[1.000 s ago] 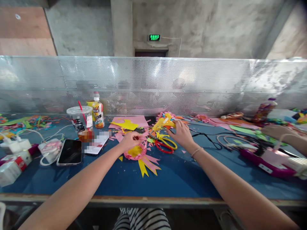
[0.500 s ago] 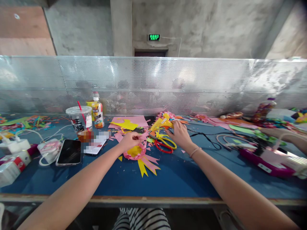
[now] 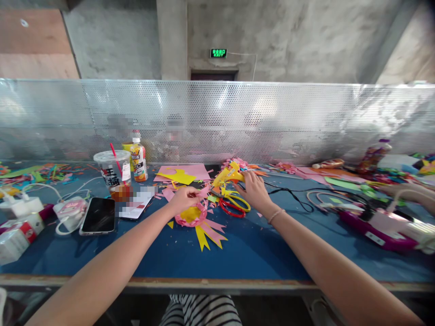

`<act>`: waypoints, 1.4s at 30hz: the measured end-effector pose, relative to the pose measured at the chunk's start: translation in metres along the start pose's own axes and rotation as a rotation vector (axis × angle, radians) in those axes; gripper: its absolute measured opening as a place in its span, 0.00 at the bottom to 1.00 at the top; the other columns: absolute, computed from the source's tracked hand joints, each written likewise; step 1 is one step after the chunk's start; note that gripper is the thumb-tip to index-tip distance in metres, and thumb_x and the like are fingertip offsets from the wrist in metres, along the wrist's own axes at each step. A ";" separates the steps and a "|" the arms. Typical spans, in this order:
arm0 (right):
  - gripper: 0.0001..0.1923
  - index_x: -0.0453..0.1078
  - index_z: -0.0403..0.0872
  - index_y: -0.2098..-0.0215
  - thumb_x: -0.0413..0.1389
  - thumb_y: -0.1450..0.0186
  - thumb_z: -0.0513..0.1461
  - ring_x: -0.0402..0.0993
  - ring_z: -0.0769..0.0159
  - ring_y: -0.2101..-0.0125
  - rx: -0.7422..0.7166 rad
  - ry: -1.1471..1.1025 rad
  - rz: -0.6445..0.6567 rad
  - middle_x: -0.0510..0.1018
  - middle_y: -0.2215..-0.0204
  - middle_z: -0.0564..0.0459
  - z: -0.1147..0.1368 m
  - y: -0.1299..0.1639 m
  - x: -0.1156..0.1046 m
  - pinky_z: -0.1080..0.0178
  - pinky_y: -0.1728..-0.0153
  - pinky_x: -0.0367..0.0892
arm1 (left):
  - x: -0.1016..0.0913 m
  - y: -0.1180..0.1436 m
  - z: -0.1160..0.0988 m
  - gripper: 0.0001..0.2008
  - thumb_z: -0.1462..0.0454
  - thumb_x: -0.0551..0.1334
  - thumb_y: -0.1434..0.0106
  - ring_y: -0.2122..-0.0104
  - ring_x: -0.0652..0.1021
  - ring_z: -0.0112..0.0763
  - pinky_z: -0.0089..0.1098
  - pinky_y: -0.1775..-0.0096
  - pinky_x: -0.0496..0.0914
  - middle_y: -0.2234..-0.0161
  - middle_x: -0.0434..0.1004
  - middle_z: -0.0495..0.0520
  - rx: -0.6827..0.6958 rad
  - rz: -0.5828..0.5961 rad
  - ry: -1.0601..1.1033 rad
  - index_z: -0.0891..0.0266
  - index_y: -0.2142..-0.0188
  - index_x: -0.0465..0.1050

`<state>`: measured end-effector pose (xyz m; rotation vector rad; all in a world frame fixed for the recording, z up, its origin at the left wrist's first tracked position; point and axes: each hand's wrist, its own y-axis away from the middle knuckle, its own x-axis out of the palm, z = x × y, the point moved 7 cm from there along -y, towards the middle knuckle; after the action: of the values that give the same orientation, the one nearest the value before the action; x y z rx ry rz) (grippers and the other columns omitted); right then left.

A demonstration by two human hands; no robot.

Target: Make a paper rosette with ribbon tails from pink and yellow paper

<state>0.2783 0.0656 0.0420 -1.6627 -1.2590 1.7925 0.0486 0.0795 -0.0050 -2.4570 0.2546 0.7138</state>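
Two hands at work: my left hand pinches the rim of the pink-and-yellow paper flower lying mid-tabletop; my right hand closes on the yellow glue gun just beyond the scissors. I judge the flower should be held flat and the cord kept clear.

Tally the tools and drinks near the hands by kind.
Yellow plastic glue gun, under the right hand: 1
Scissors, one yellow-handled pair and one red-handled pair: 2
Clear plastic cup with red straw: 1
Orange-labelled drink bottle: 1
Black smartphone: 1
Total: 6
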 end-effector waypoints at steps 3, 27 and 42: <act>0.24 0.58 0.41 0.48 0.43 0.37 0.48 0.64 0.52 0.53 0.003 -0.003 0.007 0.69 0.56 0.38 0.000 0.000 -0.001 0.52 0.55 0.59 | 0.000 0.001 -0.002 0.12 0.60 0.62 0.48 0.65 0.76 0.34 0.33 0.62 0.70 0.66 0.79 0.55 -0.005 0.002 0.000 0.64 0.65 0.75; 0.24 0.58 0.39 0.49 0.40 0.35 0.48 0.64 0.53 0.54 -0.029 0.043 -0.009 0.68 0.56 0.37 0.002 0.000 -0.001 0.53 0.55 0.59 | 0.000 0.001 -0.004 0.13 0.59 0.62 0.49 0.66 0.76 0.34 0.32 0.64 0.70 0.68 0.78 0.55 -0.016 0.011 0.011 0.65 0.66 0.75; 0.26 0.58 0.38 0.49 0.39 0.35 0.49 0.65 0.52 0.54 -0.027 0.049 -0.021 0.69 0.56 0.36 0.000 0.000 0.001 0.53 0.57 0.60 | 0.003 0.002 0.000 0.16 0.56 0.62 0.49 0.68 0.74 0.34 0.29 0.68 0.67 0.69 0.77 0.55 -0.042 0.054 0.057 0.66 0.65 0.75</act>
<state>0.2780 0.0666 0.0416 -1.6909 -1.2798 1.7188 0.0500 0.0782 -0.0073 -2.5211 0.3324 0.6786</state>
